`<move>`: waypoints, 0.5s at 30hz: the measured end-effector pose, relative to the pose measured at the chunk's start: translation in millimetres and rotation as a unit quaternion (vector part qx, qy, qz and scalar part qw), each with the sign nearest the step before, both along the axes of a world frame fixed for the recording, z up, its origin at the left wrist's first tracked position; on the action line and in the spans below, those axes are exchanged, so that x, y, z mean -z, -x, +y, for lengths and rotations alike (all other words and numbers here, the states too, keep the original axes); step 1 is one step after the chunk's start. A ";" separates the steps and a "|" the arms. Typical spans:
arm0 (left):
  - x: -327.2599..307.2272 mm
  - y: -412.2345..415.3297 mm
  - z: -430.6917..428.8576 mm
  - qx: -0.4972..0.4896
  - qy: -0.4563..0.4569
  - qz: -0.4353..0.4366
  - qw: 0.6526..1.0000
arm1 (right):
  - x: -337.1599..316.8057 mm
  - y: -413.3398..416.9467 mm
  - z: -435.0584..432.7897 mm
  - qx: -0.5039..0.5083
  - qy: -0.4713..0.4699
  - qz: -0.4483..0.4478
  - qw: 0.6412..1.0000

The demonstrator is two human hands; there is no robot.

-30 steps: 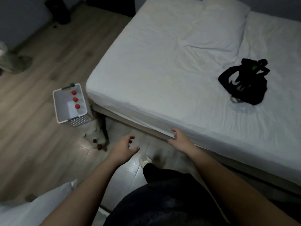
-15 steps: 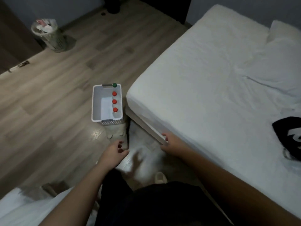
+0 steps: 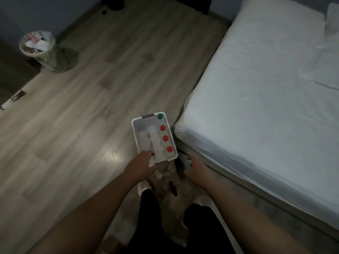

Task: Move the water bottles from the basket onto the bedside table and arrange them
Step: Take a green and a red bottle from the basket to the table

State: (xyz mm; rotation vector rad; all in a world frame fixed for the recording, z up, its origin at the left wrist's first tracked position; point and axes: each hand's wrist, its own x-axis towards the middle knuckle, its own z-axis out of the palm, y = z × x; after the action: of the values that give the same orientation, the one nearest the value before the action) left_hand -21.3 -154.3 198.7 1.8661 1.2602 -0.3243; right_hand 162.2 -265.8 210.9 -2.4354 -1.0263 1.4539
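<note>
Approach complete: my left hand (image 3: 141, 163) now meets the basket (image 3: 134, 131) rim, grip unclear, right hand (image 3: 197, 168) open and empty, bottles (image 3: 165, 138) unmoved.

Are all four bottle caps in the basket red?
No: three red caps show in the basket, but the one at its far end is a green cap.

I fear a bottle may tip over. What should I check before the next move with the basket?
1. Bottles upright in the basket: ok, four caps in a row along its right wall.
2. Left hand on the near rim: cannot tell if it grips.
3. Right hand free: ok, holds nothing.
4. Bedside table in view: not ok.
</note>
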 end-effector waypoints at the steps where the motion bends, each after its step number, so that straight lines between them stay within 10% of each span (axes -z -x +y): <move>1: 5.8 -1.7 16.6 0.022 -0.010 0.007 1.000 | 6.6 3.3 12.7 0.021 0.005 0.001 1.000; 15: 215.4 -88.5 180.8 0.144 -0.138 0.015 0.980 | 231.2 -6.0 174.0 0.115 -0.057 -0.048 0.991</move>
State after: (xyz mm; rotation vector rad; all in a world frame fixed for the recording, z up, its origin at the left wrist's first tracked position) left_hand 67.2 26.5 -16.7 2.2974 1.0976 -0.3446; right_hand 168.2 -91.8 -20.3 -2.4649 -0.7879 1.1843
